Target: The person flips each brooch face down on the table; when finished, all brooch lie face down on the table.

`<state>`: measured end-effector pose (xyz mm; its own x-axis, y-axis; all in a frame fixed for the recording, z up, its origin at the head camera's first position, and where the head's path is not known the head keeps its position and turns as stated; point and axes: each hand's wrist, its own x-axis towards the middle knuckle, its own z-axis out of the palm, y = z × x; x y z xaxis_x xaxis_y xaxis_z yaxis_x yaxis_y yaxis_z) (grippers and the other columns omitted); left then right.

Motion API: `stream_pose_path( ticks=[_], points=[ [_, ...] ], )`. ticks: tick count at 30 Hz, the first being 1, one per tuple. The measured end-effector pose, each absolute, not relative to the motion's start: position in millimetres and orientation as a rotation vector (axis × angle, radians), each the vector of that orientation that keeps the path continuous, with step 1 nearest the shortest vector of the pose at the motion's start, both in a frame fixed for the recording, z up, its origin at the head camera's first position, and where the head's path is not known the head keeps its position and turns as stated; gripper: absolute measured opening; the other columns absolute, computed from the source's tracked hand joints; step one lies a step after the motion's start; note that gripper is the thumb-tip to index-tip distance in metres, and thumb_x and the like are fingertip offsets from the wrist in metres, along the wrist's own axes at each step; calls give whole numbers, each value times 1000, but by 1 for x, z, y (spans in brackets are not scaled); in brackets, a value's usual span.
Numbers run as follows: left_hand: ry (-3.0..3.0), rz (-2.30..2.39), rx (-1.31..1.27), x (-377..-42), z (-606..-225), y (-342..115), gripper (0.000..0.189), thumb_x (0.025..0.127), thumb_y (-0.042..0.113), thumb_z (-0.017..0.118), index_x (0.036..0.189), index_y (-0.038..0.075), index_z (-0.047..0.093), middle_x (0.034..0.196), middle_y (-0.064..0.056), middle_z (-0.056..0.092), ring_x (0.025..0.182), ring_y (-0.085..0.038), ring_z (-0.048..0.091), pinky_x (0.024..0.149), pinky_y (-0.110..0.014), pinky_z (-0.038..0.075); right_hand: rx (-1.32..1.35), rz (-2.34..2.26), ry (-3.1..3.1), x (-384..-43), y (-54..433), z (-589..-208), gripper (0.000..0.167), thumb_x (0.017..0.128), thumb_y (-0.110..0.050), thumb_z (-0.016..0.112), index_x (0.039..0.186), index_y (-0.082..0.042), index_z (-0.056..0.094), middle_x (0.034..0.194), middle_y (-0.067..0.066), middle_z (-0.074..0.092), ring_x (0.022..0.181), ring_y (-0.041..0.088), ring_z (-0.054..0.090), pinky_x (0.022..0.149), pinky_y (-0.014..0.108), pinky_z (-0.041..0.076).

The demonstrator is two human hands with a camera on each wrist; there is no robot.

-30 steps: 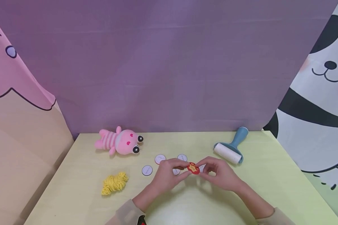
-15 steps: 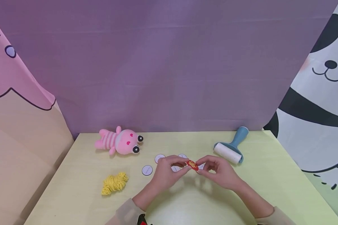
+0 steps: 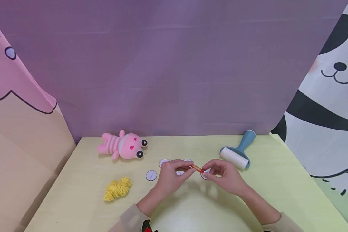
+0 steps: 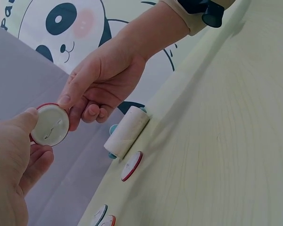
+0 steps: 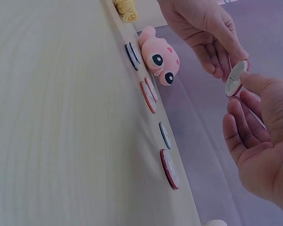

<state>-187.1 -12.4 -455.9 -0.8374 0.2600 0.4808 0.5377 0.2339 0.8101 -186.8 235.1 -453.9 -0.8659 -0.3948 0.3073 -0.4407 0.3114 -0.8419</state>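
Note:
Between my two hands, above the table, is a round pin-back button badge [image 3: 197,168] with a red and yellow front, seen nearly edge-on in the head view. Its white back with a metal pin shows in the left wrist view, where the badge [image 4: 50,125] has a red rim. My left hand [image 3: 172,178] pinches one side of it between thumb and fingers. On the opposite edge, the right hand [image 3: 225,178] pinches it too. Several similar badges lie back side up on the table behind and below the hands, among them a dark-rimmed badge [image 3: 151,175] and a red-rimmed badge [image 5: 169,169].
A pink striped plush toy [image 3: 123,146] lies at the back left of the table [image 3: 84,180]. Nearer me on that side is a yellow cord bundle [image 3: 118,189]. At the back right rests a lint roller [image 3: 237,154] with a blue handle. A purple curtain [image 3: 174,71] hangs behind.
The held badge has tilted from showing its red and yellow face to nearly edge-on. Both hands have risen slightly, keeping their pinch; the things on the table stay put.

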Motion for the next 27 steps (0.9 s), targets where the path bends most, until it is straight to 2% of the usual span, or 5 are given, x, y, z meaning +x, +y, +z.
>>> stream_pose_path(
  ticks=[7, 17, 27],
  points=[
    [-2247, -1639, -721, -190, -459, -13, 17, 92, 8, 83, 108, 5, 84, 101, -9, 84, 88, -22, 82, 81, -20, 63, 819, 1655, -2467, -188, 233, -455, 12, 95, -2, 77, 105, -9, 76, 83, 25, 73, 66, 27, 69, 64, 23, 54],
    [-2240, -1602, -738, -190, -463, -12, 17, 94, 4, 80, 110, 3, 83, 99, -10, 83, 85, -20, 81, 80, -19, 63, 810, 1658, -2459, -190, 232, -457, 10, 96, -1, 75, 105, -6, 77, 89, 26, 74, 67, 26, 70, 67, 24, 58],
    [-2253, -1598, -786, -190, -467, -10, 15, 94, 3, 78, 109, 2, 82, 93, -10, 83, 79, -18, 80, 76, -20, 64, 756, 1727, -2498, -190, 232, -455, 11, 99, -2, 72, 109, 1, 74, 99, 22, 75, 77, 22, 75, 72, 28, 65]
  ],
)
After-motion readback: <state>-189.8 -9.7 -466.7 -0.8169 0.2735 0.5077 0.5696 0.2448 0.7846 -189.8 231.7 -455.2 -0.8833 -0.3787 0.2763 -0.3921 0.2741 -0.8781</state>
